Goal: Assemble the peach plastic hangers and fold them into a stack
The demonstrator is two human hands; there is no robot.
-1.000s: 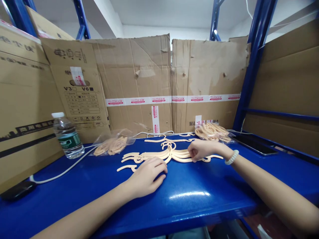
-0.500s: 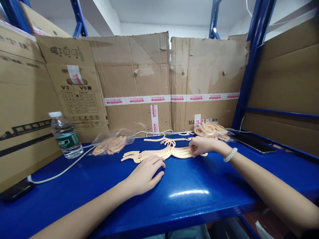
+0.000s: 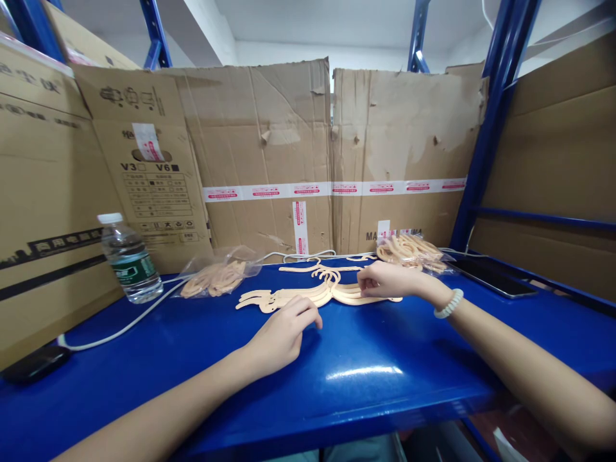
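A flat stack of small peach plastic hangers (image 3: 308, 294) lies on the blue shelf (image 3: 366, 359) in front of me. My right hand (image 3: 385, 280), with a white bead bracelet at the wrist, pinches the right arm of the stack. My left hand (image 3: 283, 330) rests just in front of the stack's left half, fingers curled and lifted a little off the shelf, holding nothing that I can see. One more hanger (image 3: 312, 266) lies singly behind the stack.
Two clear bags of hangers lie at the back, one at the left (image 3: 216, 277) and one at the right (image 3: 411, 251). A water bottle (image 3: 129, 260), white cable (image 3: 120, 328) and black device (image 3: 33, 364) sit at the left. A tablet (image 3: 493, 277) lies at the right. Cardboard boxes wall the shelf.
The hanger stack has been gathered tighter and shifted slightly back. My left hand has lifted its fingertips off the shelf. The loose hanger near my left hand is gone from its spot.
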